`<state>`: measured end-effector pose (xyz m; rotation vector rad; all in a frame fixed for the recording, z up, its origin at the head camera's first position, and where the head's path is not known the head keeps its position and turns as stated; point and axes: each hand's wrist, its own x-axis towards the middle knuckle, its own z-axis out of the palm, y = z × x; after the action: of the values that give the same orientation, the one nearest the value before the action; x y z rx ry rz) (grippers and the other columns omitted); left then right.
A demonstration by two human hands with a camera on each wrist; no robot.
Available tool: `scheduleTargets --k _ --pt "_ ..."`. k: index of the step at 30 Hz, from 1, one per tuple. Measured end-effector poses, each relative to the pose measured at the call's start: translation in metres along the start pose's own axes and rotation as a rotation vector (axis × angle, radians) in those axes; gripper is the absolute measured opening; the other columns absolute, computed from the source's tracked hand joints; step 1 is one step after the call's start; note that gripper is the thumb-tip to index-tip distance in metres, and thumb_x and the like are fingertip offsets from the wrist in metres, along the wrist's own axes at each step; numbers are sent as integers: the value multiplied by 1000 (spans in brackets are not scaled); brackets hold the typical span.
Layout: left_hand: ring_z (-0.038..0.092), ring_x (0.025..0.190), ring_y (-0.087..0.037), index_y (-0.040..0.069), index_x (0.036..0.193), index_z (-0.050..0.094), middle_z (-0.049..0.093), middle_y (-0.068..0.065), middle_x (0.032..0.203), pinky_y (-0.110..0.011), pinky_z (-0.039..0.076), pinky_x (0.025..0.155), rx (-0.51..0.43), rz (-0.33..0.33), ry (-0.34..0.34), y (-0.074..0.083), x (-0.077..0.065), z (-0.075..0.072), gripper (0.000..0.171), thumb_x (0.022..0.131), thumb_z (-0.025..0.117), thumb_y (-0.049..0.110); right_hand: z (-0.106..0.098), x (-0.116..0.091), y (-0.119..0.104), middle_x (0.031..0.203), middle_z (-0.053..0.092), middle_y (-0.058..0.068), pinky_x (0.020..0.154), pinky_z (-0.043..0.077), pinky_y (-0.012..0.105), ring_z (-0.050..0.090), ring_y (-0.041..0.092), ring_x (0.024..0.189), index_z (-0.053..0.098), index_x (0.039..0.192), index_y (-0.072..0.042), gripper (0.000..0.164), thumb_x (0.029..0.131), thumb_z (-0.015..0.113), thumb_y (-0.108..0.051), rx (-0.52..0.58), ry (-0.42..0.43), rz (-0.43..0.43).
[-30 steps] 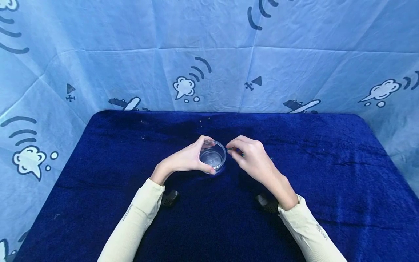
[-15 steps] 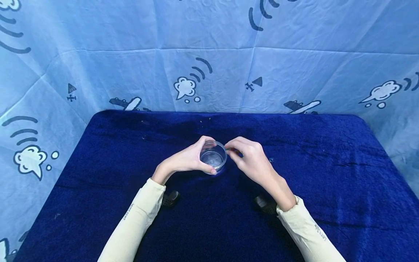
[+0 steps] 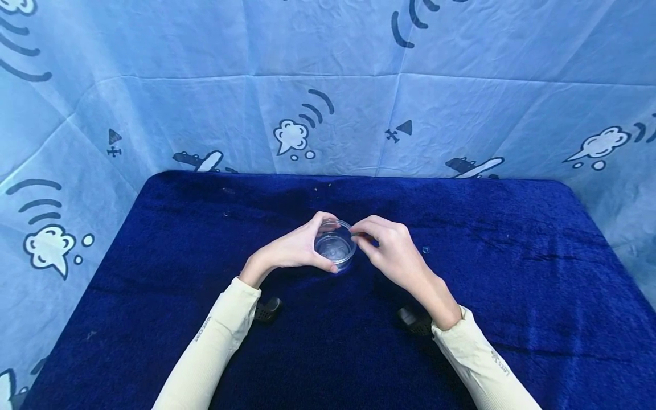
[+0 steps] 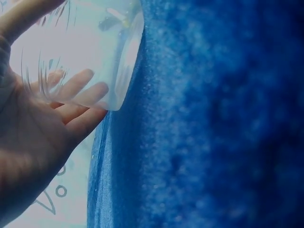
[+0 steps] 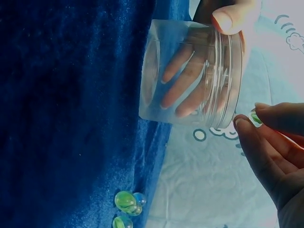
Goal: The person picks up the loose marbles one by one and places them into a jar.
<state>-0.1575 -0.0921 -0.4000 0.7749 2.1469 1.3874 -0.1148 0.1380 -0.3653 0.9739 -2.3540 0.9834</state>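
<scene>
A clear, round plastic jar [image 3: 335, 250] without a lid stands on the dark blue cloth. My left hand [image 3: 297, 247] grips it from the left, thumb on the near side and fingers around the far side. At the jar's right rim, my right hand [image 3: 389, 245] pinches a clear glass marble [image 5: 256, 118] with a green swirl between thumb and fingertips. In the right wrist view the marble is just outside the jar's mouth. More marbles [image 5: 125, 202], green and blue, lie on the cloth beside the jar; in the head view the right hand mostly hides them.
A small bluish marble [image 3: 426, 249] lies right of the right hand. Dark wrist-worn devices [image 3: 269, 310] show beneath both wrists. The blue velvety cloth [image 3: 328, 353] covers the table, and a light blue printed curtain [image 3: 328, 51] hangs behind and at the sides.
My right hand has shifted slightly left, bringing the pinched marble up to the jar's rim. The bluish marble at its right now shows more fully. My left hand keeps its grip on the jar.
</scene>
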Motion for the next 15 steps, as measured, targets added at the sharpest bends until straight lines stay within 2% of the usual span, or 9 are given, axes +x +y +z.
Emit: scheduleTargets --k 15 --pt "42 145 -30 3 148 32 45 -18 155 -41 35 119 23 3 12 1 0 1 93 77 91 17 3 -1 1 91 74 8 60 56 39 67 17 75 75 93 -1 15 83 80 9 15 -22 -1"
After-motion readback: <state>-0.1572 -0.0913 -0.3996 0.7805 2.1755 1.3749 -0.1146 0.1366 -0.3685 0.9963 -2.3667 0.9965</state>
